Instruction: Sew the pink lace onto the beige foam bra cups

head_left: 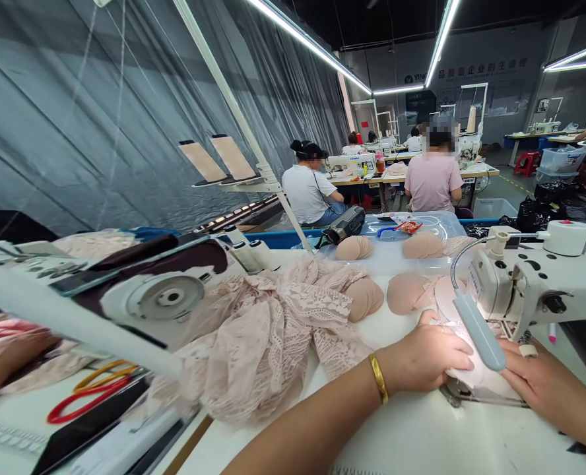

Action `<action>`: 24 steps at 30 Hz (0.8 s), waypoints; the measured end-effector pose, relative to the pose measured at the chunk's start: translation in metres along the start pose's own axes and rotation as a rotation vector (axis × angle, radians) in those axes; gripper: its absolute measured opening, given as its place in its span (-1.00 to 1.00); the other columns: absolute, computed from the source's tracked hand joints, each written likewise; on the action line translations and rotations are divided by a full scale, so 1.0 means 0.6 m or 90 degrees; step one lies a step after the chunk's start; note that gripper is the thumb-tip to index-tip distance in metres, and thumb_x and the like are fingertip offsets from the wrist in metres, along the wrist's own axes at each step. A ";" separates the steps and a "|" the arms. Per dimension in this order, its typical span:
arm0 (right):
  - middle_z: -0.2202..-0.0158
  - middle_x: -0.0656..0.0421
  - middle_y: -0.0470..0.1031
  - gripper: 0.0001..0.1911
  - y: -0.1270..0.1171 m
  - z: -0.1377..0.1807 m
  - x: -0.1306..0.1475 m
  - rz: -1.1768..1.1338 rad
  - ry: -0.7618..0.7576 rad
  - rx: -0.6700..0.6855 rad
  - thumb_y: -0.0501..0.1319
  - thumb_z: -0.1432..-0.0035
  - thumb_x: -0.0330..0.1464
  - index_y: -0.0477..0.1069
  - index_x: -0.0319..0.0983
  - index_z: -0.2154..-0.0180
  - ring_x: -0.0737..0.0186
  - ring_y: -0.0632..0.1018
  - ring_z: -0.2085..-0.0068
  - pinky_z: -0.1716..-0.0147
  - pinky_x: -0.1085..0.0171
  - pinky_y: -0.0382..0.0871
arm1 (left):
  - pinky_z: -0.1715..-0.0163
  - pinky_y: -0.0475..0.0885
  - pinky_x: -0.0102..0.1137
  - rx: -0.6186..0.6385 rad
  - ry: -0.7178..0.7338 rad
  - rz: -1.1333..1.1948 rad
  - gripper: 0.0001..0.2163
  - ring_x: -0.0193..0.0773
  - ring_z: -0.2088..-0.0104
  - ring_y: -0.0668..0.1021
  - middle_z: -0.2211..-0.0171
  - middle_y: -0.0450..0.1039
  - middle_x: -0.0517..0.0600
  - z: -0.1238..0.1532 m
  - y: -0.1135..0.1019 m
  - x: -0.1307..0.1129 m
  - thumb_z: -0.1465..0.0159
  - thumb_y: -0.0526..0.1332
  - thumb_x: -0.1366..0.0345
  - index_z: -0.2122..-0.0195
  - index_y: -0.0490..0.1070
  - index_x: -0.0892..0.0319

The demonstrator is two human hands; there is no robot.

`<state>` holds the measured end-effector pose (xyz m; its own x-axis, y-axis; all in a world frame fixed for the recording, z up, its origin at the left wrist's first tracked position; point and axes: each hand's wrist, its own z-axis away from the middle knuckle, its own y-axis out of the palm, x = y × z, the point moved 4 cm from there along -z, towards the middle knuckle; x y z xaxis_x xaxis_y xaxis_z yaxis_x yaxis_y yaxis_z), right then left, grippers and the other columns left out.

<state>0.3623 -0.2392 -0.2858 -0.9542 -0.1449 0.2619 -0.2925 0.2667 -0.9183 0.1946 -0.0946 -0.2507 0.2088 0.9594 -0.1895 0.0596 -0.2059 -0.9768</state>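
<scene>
My left hand [431,353], a gold bangle at its wrist, is closed on a pale pink fabric piece [476,376] at the sewing machine [495,280]. Fingers stretched out flat, my right hand [535,373] rests at the right side of that piece. A grey lamp head [480,332] on a bent metal neck hides part of the fabric and the needle area. Just behind my left hand lie beige moulded cups [406,293]. Left of them spreads a heap of pale pink lace fabric [268,330], with more stacked cups [365,300] at its edge.
Cups also lie by a clear plastic tray [451,227] at the back. A thread stand holds two beige cones [233,158]. Red-handled scissors [90,399] lie left, near another person's arm [10,363]. Co-workers [431,175] sit at machines ahead.
</scene>
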 end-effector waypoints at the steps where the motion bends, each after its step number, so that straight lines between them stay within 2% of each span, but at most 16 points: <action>1: -0.16 0.15 0.65 -0.59 0.007 -0.001 0.000 0.024 0.011 0.004 0.02 -0.50 -0.30 0.56 0.05 -0.16 -0.07 0.66 -0.08 -0.02 -0.09 0.61 | 0.01 0.15 -0.14 -0.004 -0.001 0.000 -0.68 -0.09 -0.07 0.56 -0.14 0.60 -0.04 -0.001 -0.001 0.004 -0.26 0.21 0.56 0.06 0.55 0.07; 5: -0.25 0.14 0.59 -0.54 0.029 0.008 -0.014 0.068 0.037 0.018 0.00 -0.50 -0.31 0.43 0.08 -0.29 -0.08 0.66 -0.11 -0.04 -0.18 0.57 | 0.02 0.16 -0.14 -0.001 -0.012 0.010 -0.69 -0.12 -0.06 0.57 -0.13 0.60 -0.06 -0.006 0.000 0.021 -0.26 0.23 0.56 0.09 0.59 0.05; 10: -0.31 0.07 0.52 -0.54 0.046 0.017 -0.030 0.077 0.049 0.019 -0.02 -0.51 -0.32 0.43 0.03 -0.29 -0.08 0.62 -0.18 -0.12 -0.23 0.53 | -0.01 0.17 -0.16 -0.014 -0.008 0.026 -0.78 -0.14 -0.01 0.58 -0.06 0.64 -0.07 -0.008 -0.002 0.029 -0.29 0.27 0.50 0.15 0.61 0.05; 15: -0.19 0.08 0.61 -0.55 0.046 0.016 -0.025 0.084 0.058 -0.018 0.01 -0.50 -0.28 0.49 0.01 -0.26 -0.11 0.61 -0.17 -0.06 -0.16 0.60 | 0.01 0.20 -0.19 -0.014 -0.004 0.023 -0.85 -0.15 0.06 0.58 0.02 0.66 -0.04 -0.009 -0.004 0.030 -0.29 0.26 0.48 0.24 0.58 0.10; 19: -0.08 0.04 0.67 -0.51 0.047 0.018 -0.024 0.093 0.043 -0.025 -0.03 -0.51 -0.28 0.45 -0.01 -0.31 -0.11 0.64 -0.10 0.01 -0.14 0.63 | 0.04 0.20 -0.19 -0.024 0.001 0.013 -0.86 -0.17 0.09 0.58 0.08 0.67 -0.04 -0.011 -0.002 0.029 -0.29 0.26 0.48 0.25 0.57 0.11; 24: -0.14 0.06 0.65 -0.54 0.037 0.021 -0.027 0.100 0.023 -0.056 -0.02 -0.52 -0.29 0.51 -0.02 -0.26 -0.09 0.67 -0.07 0.01 -0.10 0.63 | 0.06 0.18 -0.17 -0.028 0.004 0.004 -0.90 -0.18 0.11 0.58 0.09 0.66 -0.03 -0.010 0.004 0.033 -0.28 0.28 0.47 0.32 0.54 0.14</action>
<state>0.3722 -0.2426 -0.3142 -0.9899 -0.0603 0.1287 -0.1419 0.3660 -0.9197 0.2046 -0.0775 -0.2562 0.2150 0.9571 -0.1942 0.1018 -0.2197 -0.9702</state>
